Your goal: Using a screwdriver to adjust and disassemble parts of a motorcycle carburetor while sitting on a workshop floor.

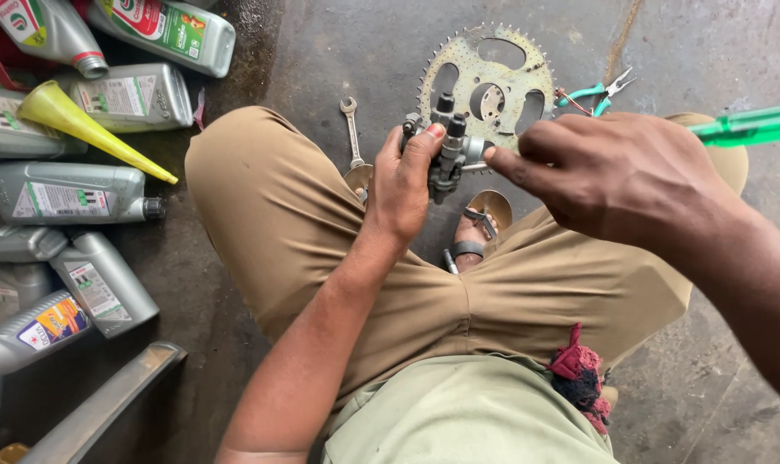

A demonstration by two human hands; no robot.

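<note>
We see our left hand (pixel 404 185) clenched around a small grey metal part (pixel 446 150) with dark bolt heads on top, held up above our knees, just in front of the far sprocket (pixel 489 82) lying on the concrete floor (pixel 716 51). Our right hand (pixel 617 176) grips a screwdriver with a green handle (pixel 751 125), its thin shaft meeting the right side of the metal part. To do this well, we judge that the left hand should keep the part from turning while the right keeps the shaft straight in line with the screw, pressing in so the tip does not slip toward the left fingers. Counting around us: one sprocket, one spanner (pixel 352 129) on the floor to the left of the part, one pair of pliers with teal grips (pixel 598 93) at the far right of the sprocket, one yellow funnel (pixel 85 127) and about eight grey oil bottles (pixel 63 193) heaped at the left. One red and dark rag (pixel 579 378) lies on our near right thigh, and one sandalled foot (pixel 474 234) shows between our knees.
</note>
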